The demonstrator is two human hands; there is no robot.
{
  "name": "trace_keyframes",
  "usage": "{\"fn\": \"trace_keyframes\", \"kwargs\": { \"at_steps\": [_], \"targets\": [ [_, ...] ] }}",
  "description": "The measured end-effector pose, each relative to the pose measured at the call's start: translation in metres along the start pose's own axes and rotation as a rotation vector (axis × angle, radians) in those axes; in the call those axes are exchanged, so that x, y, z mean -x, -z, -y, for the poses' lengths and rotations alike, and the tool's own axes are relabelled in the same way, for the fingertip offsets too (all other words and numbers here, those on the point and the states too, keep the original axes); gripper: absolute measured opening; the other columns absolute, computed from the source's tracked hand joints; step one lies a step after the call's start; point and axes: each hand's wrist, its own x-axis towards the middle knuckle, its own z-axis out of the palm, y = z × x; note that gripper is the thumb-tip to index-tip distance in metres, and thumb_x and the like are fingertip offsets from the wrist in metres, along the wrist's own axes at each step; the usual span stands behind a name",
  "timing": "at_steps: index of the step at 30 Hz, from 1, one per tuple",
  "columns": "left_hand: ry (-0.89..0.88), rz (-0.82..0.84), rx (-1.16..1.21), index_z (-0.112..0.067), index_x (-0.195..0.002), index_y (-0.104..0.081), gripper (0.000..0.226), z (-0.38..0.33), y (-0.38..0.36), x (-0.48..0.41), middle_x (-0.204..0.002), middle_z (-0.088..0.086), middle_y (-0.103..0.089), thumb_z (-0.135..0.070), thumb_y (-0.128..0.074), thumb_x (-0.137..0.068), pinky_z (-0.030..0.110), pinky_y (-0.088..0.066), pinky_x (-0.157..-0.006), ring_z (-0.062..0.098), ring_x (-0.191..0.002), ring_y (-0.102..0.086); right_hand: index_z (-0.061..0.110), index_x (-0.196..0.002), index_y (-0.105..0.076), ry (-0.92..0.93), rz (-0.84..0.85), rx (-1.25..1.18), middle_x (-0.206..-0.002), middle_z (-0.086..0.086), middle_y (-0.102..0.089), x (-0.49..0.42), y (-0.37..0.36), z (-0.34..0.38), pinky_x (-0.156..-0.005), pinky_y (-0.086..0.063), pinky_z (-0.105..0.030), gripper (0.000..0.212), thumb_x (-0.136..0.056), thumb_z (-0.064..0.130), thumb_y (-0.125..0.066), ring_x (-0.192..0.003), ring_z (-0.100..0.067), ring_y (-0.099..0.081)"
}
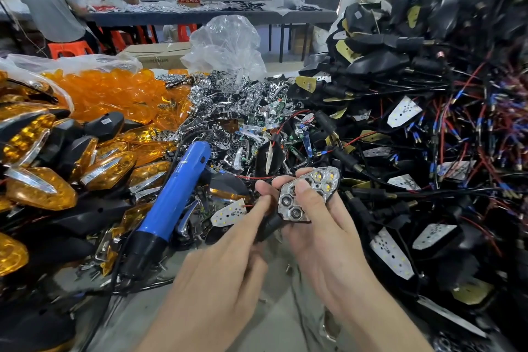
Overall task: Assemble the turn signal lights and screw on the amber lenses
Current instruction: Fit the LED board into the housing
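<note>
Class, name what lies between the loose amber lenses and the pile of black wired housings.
In the head view, a heap of chrome reflectors lies between the amber lenses and black housings.

Grey counter [280, 317], heaped with parts.
- Centre: black turn signal housing fitted with a chrome honeycomb reflector [288, 203], gripped in the right hand [323, 246] with the thumb on the reflector face. The left hand [225, 263] pinches its black stalk.
- Just left: blue cylindrical electric screwdriver [177, 194], lying tilted on the parts.
- Far left: finished black lights with amber lenses [43, 188].
- Behind them: loose translucent amber plastic lenses [108, 91], in a heap.
- Middle: pile of chrome reflectors [240, 94].
- Right: tall stack of black housings with red and blue wires [380, 63].
- Rear: crumpled clear plastic bag [225, 40].
</note>
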Motion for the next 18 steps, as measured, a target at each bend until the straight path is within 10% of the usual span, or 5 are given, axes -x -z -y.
{"fn": "trace_keyframes", "kwargs": {
  "at_steps": [9, 18],
  "targets": [
    [0.016, 0.152, -0.168, -0.059, -0.124, 0.047, 0.087, 0.0061, -0.0036, -0.0004, -0.143, -0.024, -0.031, -0.028, -0.03, -0.098, 0.029, -0.049, -0.081, 0.011, -0.092, -0.059, 0.023, -0.096, -0.073, 0.004, -0.021, -0.014, -0.102, -0.009, -0.075, 0.0003, 0.0012, 0.0014, -0.082, -0.06, -0.037, 0.015, -0.091, 0.02, -0.059, -0.107, -0.032, -0.072],
    [0.065, 0.179, -0.183, -0.059, -0.116, 0.052, 0.095, 0.0067, -0.003, -0.0012, -0.144, -0.02, -0.027, -0.02, -0.033, -0.1, 0.035, -0.049, -0.083, 0.021, -0.088, -0.062, 0.035, -0.088, -0.078, 0.003, 0.026, 0.049, -0.098, -0.003, -0.078, -0.0009, 0.0055, -0.0004, -0.077, -0.06, -0.031, 0.029, -0.098, 0.025, -0.052, -0.102, -0.023, -0.073]
  ]
}}
